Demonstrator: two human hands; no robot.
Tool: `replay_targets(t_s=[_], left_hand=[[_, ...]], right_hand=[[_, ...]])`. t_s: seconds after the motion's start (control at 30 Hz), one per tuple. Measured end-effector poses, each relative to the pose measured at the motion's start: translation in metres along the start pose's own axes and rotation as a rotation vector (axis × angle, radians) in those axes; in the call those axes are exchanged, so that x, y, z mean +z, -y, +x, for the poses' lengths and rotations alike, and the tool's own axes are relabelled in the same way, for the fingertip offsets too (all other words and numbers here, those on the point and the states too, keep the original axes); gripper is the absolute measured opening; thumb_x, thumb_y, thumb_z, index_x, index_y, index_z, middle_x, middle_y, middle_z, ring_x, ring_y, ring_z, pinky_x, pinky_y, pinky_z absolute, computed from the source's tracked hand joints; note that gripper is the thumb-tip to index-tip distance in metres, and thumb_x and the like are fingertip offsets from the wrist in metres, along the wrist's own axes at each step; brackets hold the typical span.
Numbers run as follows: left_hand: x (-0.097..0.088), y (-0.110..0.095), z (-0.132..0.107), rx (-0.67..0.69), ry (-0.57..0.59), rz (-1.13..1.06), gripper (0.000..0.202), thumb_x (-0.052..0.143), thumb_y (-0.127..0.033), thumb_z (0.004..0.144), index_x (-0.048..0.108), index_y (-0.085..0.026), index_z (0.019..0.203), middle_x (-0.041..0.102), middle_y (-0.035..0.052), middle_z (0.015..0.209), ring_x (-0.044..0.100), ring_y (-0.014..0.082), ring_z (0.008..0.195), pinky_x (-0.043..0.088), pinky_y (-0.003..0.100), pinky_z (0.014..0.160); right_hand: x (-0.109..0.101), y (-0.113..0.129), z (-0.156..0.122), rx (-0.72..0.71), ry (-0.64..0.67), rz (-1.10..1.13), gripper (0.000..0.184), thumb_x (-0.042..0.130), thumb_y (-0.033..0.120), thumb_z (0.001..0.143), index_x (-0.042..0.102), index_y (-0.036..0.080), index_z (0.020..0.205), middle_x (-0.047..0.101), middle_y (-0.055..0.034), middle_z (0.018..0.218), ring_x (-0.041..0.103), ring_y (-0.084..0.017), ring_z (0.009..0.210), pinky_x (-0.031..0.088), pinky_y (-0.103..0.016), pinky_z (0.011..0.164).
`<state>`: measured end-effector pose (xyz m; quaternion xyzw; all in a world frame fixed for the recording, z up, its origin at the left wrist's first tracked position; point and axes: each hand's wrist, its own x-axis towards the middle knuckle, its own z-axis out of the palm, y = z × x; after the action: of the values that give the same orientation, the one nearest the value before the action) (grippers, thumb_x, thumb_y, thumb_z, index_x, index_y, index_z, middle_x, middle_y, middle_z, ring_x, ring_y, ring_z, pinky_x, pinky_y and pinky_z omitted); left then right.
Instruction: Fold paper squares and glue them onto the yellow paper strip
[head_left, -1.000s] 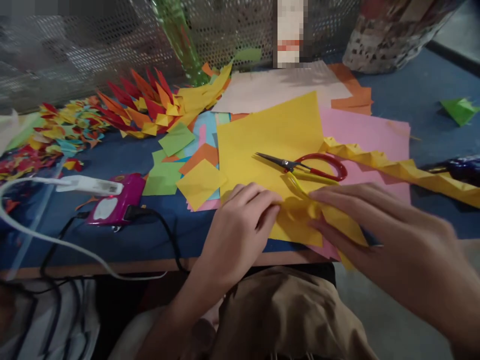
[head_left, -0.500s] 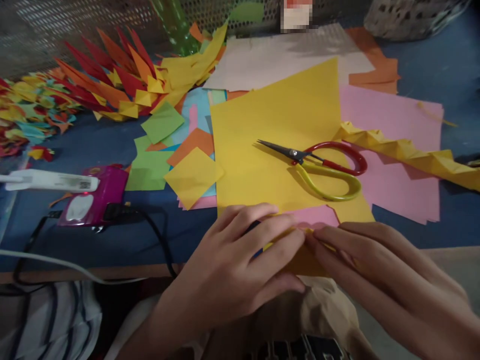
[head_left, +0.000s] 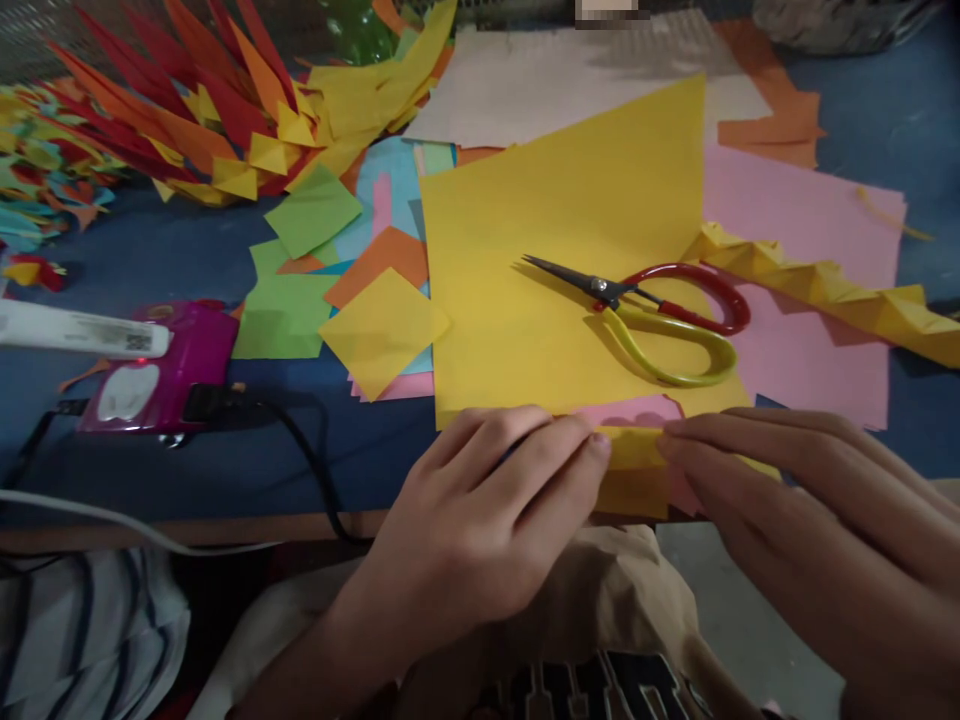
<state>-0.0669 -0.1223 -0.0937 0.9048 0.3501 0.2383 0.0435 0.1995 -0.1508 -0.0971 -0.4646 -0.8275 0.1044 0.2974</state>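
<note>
Table [head_left: 870, 110] first: blue top, paper over most of it from where I'm standing. Big yellow sheet [head_left: 517, 340] sits mid-table, overlapping pink sheets [head_left: 817, 360] on its right. Spiky red-orange-yellow paper piece [head_left: 225, 120] at far left. Both hands are at the near edge: left hand [head_left: 480, 520] grips the left end of a folded yellow strip with its fingertips, right hand [head_left: 817, 500] has its fingertips closed on the right end. Left fingers hide part of the grip. Pleated yellow paper chain [head_left: 832, 285] runs across the pink. Scissors [head_left: 604, 290] lie on the yellow sheet, blades left, one handle red, one yellow. Magenta power adapter [head_left: 176, 365] well left, cables in. Yellow square [head_left: 386, 335] touches the big sheet's left side. Folded yellow strip [head_left: 634, 447] is between the hands, nearer me than the scissors.
</note>
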Motion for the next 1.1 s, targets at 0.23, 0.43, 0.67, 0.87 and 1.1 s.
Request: replay_targets(t_s=[0.23, 0.43, 0.67, 0.87, 1.1], left_hand=[[0.004, 0.000, -0.002, -0.017, -0.024, -0.020, 0.033, 0.068, -0.009, 0.103, 0.070, -0.009, 0.136, 0.075, 0.0098, 0.135, 0.065, 0.0237, 0.123, 0.058, 0.041, 0.108], [0.006, 0.002, -0.003, -0.029, 0.012, -0.031, 0.035, 0.068, -0.007, 0.103, 0.070, -0.010, 0.138, 0.072, 0.0100, 0.138, 0.064, 0.0247, 0.124, 0.055, 0.043, 0.111], [0.005, 0.001, -0.002, -0.024, -0.001, -0.020, 0.034, 0.070, -0.006, 0.101, 0.071, -0.009, 0.135, 0.072, 0.0101, 0.137, 0.065, 0.0251, 0.124, 0.056, 0.043, 0.111], [0.005, 0.000, 0.000, -0.023, 0.003, -0.027, 0.034, 0.069, -0.005, 0.101, 0.072, -0.009, 0.134, 0.072, 0.0102, 0.135, 0.066, 0.0254, 0.122, 0.057, 0.043, 0.109], [0.005, 0.000, -0.001, -0.035, 0.019, -0.026, 0.032, 0.069, -0.005, 0.101, 0.072, -0.009, 0.132, 0.072, 0.0099, 0.135, 0.066, 0.0249, 0.122, 0.057, 0.043, 0.109]], right_hand=[[0.001, -0.002, 0.008, -0.023, -0.130, -0.068, 0.078, 0.071, -0.001, 0.085, 0.062, 0.042, 0.150, 0.076, 0.0008, 0.117, 0.074, -0.026, 0.100, 0.065, -0.046, 0.088], [-0.001, -0.003, 0.010, 0.025, -0.201, -0.160, 0.055, 0.080, -0.001, 0.081, 0.072, 0.025, 0.128, 0.077, -0.0014, 0.108, 0.072, -0.021, 0.097, 0.062, -0.040, 0.088], [-0.003, -0.006, 0.015, -0.055, -0.108, -0.157, 0.039, 0.083, -0.001, 0.081, 0.075, 0.019, 0.113, 0.075, -0.0039, 0.112, 0.068, -0.019, 0.102, 0.059, -0.036, 0.095], [0.000, -0.013, 0.013, -0.109, -0.037, -0.163, 0.025, 0.076, 0.008, 0.092, 0.073, 0.016, 0.115, 0.074, -0.0054, 0.119, 0.068, -0.018, 0.105, 0.060, -0.034, 0.093], [-0.008, -0.015, 0.013, -0.074, -0.128, -0.178, 0.028, 0.076, 0.002, 0.088, 0.070, 0.018, 0.111, 0.072, -0.0047, 0.107, 0.067, -0.019, 0.097, 0.058, -0.037, 0.090]])
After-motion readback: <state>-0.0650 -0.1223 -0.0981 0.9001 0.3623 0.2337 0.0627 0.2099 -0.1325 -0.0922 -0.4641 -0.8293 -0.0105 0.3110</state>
